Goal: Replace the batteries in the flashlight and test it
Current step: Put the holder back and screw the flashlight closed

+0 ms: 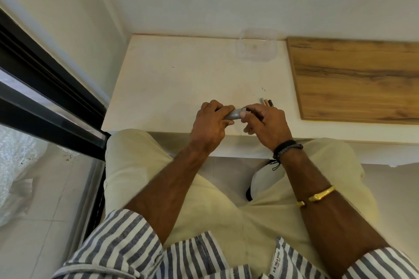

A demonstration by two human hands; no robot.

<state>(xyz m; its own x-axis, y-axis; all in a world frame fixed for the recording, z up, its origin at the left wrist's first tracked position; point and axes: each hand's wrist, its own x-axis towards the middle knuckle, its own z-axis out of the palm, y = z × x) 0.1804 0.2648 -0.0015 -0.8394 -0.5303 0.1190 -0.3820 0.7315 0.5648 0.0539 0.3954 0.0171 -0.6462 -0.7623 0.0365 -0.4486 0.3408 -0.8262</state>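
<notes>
Left hand (210,120) wraps the barrel of the silver flashlight (233,115). Right hand (265,122) pinches its end between thumb and forefinger, other fingers loosely curled. Whether a cap or a cell sits under that pinch cannot be told. The flashlight is held just above the front edge of the white table (170,79). Loose batteries (267,102) lie just beyond the right hand, near a wooden board (353,79). Risk: a part slipping from the pinch could fall off the edge, and old cells could be mixed with new.

I get soft, even light on the white table (172,79), sharp focus there, wide-angle bending left of it.
</notes>
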